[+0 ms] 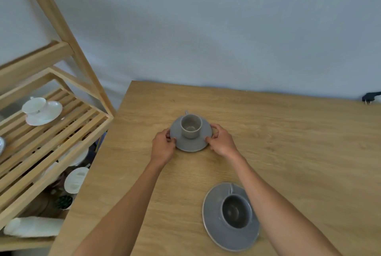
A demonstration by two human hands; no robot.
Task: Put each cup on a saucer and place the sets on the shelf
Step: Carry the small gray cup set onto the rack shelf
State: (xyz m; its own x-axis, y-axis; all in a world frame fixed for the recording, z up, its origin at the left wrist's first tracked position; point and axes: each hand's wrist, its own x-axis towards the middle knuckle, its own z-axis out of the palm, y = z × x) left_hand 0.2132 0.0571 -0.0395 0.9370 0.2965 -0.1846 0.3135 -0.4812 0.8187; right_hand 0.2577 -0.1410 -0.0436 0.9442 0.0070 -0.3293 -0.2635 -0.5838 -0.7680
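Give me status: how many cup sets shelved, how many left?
Done: one white cup set sits on the shelf. In hand: left hand and right hand grip the grey saucer carrying its cup. Left: the darker grey set, already paired, on the table.

Pretty soft, even daylight here, no harsh glare, just faint shadows under the forearms on the light wooden table [288, 142]. Whole frame's a bit mushy, and the slatted pale wooden shelf [51, 132] at 9 o'clock bends from wide-angle distortion and goes blurry low down.
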